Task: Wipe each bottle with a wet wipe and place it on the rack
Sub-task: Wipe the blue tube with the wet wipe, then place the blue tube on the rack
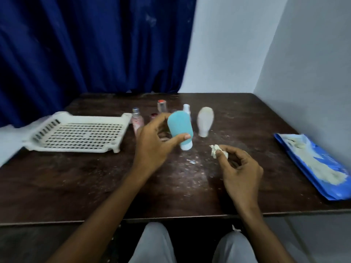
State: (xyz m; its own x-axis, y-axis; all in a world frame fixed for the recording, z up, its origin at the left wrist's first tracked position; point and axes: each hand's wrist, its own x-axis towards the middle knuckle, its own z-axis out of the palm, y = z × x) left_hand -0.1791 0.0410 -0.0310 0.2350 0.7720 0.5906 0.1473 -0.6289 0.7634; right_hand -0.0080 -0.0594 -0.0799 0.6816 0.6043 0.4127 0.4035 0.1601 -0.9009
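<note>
My left hand grips a light blue squeeze bottle, cap end down, just above the dark wooden table. To its right my right hand pinches a crumpled white wet wipe, a short gap away from the bottle. The white slotted plastic rack lies at the left of the table with nothing on it. Behind my left hand stand a pink bottle with a silver cap, a clear bottle with a red cap, a small white bottle and a whitish squeeze bottle on its cap.
A blue wet-wipe pack lies at the table's right edge, with wipes showing through its open top. A blue curtain hangs behind the table and a pale wall closes the right side. My knees show below the front edge.
</note>
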